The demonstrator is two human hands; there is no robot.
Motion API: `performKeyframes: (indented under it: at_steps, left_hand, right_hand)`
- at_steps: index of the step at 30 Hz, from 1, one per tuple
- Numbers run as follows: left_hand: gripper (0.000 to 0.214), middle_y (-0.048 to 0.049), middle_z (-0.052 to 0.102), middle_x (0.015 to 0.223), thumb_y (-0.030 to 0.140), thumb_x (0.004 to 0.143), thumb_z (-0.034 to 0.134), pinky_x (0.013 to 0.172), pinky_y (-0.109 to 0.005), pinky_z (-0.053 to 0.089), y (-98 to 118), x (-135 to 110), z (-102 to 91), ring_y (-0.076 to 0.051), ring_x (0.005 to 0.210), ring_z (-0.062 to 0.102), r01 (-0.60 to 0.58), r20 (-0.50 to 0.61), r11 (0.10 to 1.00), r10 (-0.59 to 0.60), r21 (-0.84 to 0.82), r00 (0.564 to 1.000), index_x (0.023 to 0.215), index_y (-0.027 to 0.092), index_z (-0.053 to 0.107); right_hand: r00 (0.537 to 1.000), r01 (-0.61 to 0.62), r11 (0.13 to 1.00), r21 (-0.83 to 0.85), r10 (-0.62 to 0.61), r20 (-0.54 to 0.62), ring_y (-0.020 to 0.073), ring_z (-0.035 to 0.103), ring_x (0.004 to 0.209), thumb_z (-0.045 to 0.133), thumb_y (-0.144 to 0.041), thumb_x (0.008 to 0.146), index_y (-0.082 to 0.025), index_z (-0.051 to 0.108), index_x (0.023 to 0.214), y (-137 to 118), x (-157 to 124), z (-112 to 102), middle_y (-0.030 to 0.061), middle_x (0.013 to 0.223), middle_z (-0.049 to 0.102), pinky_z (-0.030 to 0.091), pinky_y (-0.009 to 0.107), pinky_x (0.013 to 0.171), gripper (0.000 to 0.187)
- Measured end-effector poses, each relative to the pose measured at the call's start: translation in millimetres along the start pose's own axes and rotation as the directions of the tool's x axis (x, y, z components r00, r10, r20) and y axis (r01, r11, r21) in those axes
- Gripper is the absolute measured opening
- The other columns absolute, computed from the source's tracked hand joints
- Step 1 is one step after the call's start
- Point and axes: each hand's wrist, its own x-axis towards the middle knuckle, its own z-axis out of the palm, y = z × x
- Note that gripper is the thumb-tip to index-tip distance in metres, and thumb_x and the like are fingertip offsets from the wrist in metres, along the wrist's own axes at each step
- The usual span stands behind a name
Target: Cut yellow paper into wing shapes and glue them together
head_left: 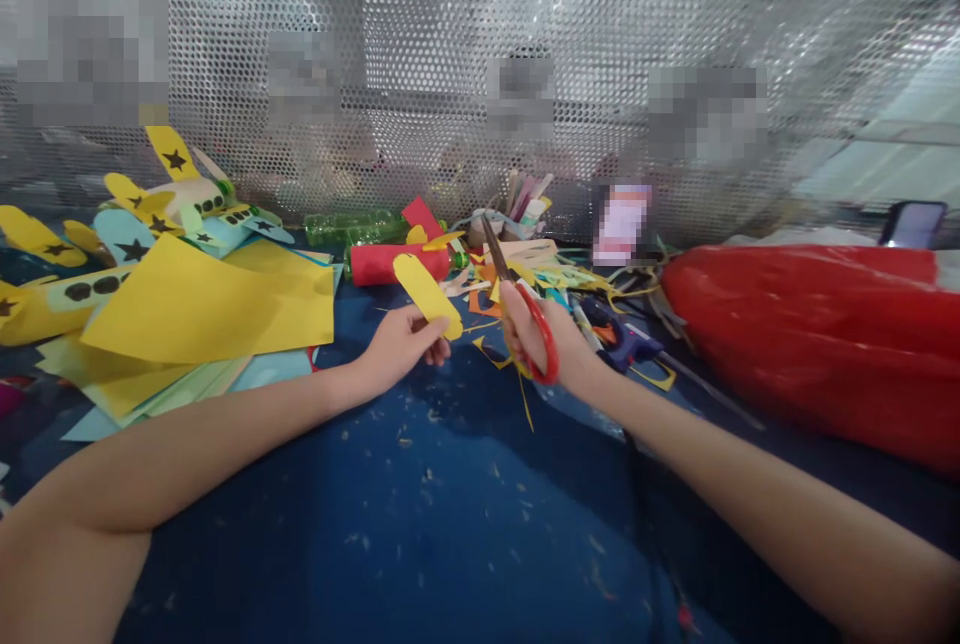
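Between the thumb and fingers of my left hand [405, 352] is a yellow paper strip [424, 289] with rounded ends, tilted up to the left. My right hand [551, 339] grips a pair of red-handled scissors [496, 252], their blades pointing up and away from me. The scissors are apart from the strip. Just beyond both hands lies a bottle wrapped in red paper [373, 265], with a green neck. Paper scraps [491, 352] are scattered under and around the scissors.
At left, yellow paper sheets [225, 299] lie beside paper-covered toy planes [90, 292] with black stars. A green plastic bottle [352, 227] lies behind. On the right are a glue gun [626, 344], a phone [621, 224] and a large red bag [810, 344]. Perforated metal [427, 124] closes off the back.
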Motion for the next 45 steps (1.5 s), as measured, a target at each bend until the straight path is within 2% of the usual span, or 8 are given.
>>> performKeyframes:
  at_steps: [6,11,20,28,32,38,42,45]
  left_hand:
    - [0.021,0.0001,0.061,0.052,0.030,0.083,0.057,0.045,-0.021,0.042,-5.7,2.4,-1.6,-0.009,0.043,0.054,0.046,0.056,0.997,-0.050,0.061,0.997,0.069,0.014,0.058]
    - [0.018,0.0011,0.060,0.051,0.028,0.084,0.055,0.044,-0.021,0.041,-2.3,4.0,-0.1,-0.009,0.042,0.054,0.088,0.055,0.994,-0.092,0.061,0.994,0.073,0.014,0.059]
    - [0.022,0.0009,0.059,0.052,0.030,0.084,0.055,0.045,-0.020,0.042,-0.7,4.4,-0.1,-0.009,0.044,0.053,0.096,0.061,0.991,-0.102,0.089,0.993,0.068,0.015,0.057]
    - [0.022,0.0011,0.059,0.053,0.031,0.083,0.055,0.045,-0.020,0.041,-2.4,5.1,2.2,-0.009,0.044,0.052,0.111,0.067,0.984,-0.121,0.139,0.990,0.067,0.016,0.055]
    - [0.024,0.0010,0.059,0.053,0.034,0.083,0.055,0.045,-0.021,0.041,-3.0,4.6,2.0,-0.009,0.045,0.053,0.116,0.077,0.981,-0.129,0.155,0.989,0.065,0.017,0.054]
    - [0.023,0.0000,0.061,0.055,0.035,0.081,0.058,0.047,-0.022,0.042,-1.2,5.8,0.2,-0.010,0.046,0.053,0.116,0.077,0.986,-0.125,0.118,0.989,0.068,0.016,0.056]
    - [0.023,-0.0008,0.061,0.056,0.034,0.080,0.060,0.047,-0.022,0.042,-2.3,7.1,-1.4,-0.010,0.047,0.054,0.111,0.084,0.991,-0.117,0.078,0.990,0.068,0.015,0.059]
    - [0.022,0.0000,0.061,0.057,0.035,0.079,0.062,0.048,-0.022,0.043,-4.7,7.2,-2.8,-0.009,0.047,0.054,0.080,0.062,0.996,-0.082,0.034,0.995,0.071,0.015,0.060]
  right_hand:
    - [0.981,-0.125,0.814,-0.568,0.186,0.051,0.0262,0.068,0.071,0.036,-0.050,0.095,-0.012,0.066,0.075,16.3,26.1,-16.4,0.0179,0.070,0.069,0.046,0.031,0.064,0.052]
    - [0.993,-0.049,0.738,-0.673,0.110,0.048,0.0270,0.069,0.082,0.043,-0.046,0.092,-0.010,0.065,0.102,28.9,27.8,-6.8,0.0163,0.089,0.072,0.045,0.030,0.064,0.043]
    - [0.998,0.056,0.508,-0.859,-0.061,0.029,0.0304,0.065,0.090,0.037,-0.034,0.096,-0.007,0.062,0.095,-5.7,-2.6,2.2,0.0200,0.093,0.067,0.044,0.031,0.062,0.036]
    - [0.996,0.084,0.693,-0.716,-0.060,0.059,0.0262,0.064,0.085,0.045,-0.026,0.091,-0.011,0.051,0.108,19.8,10.0,6.0,0.0158,0.097,0.064,0.043,0.029,0.062,0.023]
    - [0.989,0.078,0.799,-0.596,-0.137,-0.054,0.0258,0.062,0.086,0.040,-0.026,0.093,-0.012,0.048,0.115,32.4,18.2,8.7,0.0182,0.109,0.060,0.044,0.032,0.066,0.028]
    - [0.995,0.030,0.732,-0.680,-0.089,-0.052,0.0276,0.062,0.080,0.036,-0.035,0.095,-0.011,0.053,0.112,25.0,17.3,6.4,0.0167,0.095,0.065,0.043,0.033,0.062,0.034]
    - [0.955,0.207,0.703,-0.681,-0.296,-0.015,0.0329,0.058,0.099,0.039,-0.038,0.094,-0.013,0.059,0.095,19.7,10.2,7.5,0.0183,0.097,0.066,0.046,0.042,0.080,0.032]
    - [0.889,0.424,0.828,-0.367,-0.458,-0.006,0.0258,0.061,0.094,0.048,-0.030,0.091,-0.017,0.057,0.104,22.4,4.3,14.2,0.0114,0.093,0.067,0.049,0.040,0.082,0.020]
